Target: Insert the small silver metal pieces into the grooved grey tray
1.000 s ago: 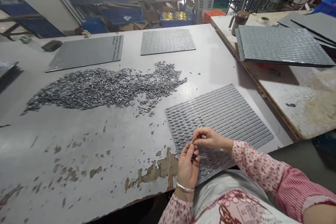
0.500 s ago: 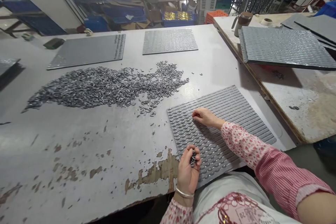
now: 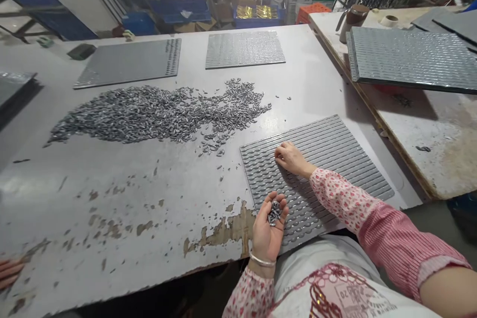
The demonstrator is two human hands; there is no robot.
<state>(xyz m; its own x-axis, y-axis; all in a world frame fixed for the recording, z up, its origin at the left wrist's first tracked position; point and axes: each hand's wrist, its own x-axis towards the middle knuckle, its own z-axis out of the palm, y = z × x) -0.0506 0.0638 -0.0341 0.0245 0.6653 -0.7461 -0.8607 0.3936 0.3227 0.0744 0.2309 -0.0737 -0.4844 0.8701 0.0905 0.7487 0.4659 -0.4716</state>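
My left hand [image 3: 265, 236] is cupped palm up at the near edge of a grey grooved board [image 3: 337, 146]. In its palm lies a small handful of grey, spindle-shaped pieces [image 3: 275, 213], with the fingers curled around them. Over the board's left half, my right hand [image 3: 292, 160] pinches thumb and fingertips together against a groove. Whatever sits between those fingertips is hidden. Rows of similar oval pieces fill the left ends of the grooves, while the right part shows bare ridges. A large heap of loose pieces [image 3: 149, 114] spreads over the white table [image 3: 122, 179].
Two more grey boards [image 3: 130, 62] [image 3: 244, 49] lie at the back. To the right, stacked ridged boards [image 3: 413, 57] overhang a side table [image 3: 458, 159], with a brown-lidded jug [image 3: 354, 22] behind. Another person's hand [image 3: 9, 272] rests at the left edge.
The left palm has opened more, showing more pieces. My right hand stays at nearly the same spot on the board. Another person's hand has come in at the lower left. The view has shifted slightly.
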